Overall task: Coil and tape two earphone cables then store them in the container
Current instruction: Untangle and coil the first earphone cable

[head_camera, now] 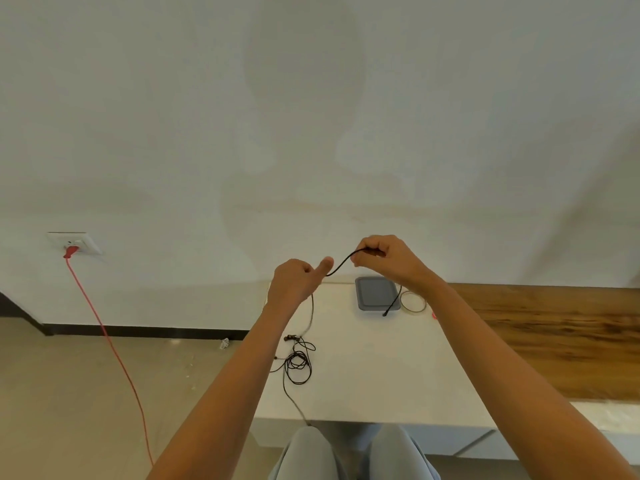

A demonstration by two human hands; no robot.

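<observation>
Both hands are raised above the white table (374,375), holding one black earphone cable (341,263) stretched between them. My left hand (298,282) pinches one part of it with the thumb out; my right hand (381,256) grips the other part. From the right hand the plug end (385,314) hangs down over the grey container (375,292). The cable drops from the left hand to the table. A second black earphone cable (298,363) lies there in a loose tangle. A clear tape roll (414,302) lies right of the container.
A red cable (114,344) runs from a wall socket (74,244) down over the floor at the left. A brown wooden surface (554,337) adjoins the table on the right. A small red object (433,315) lies near the tape. My knees show below the table edge.
</observation>
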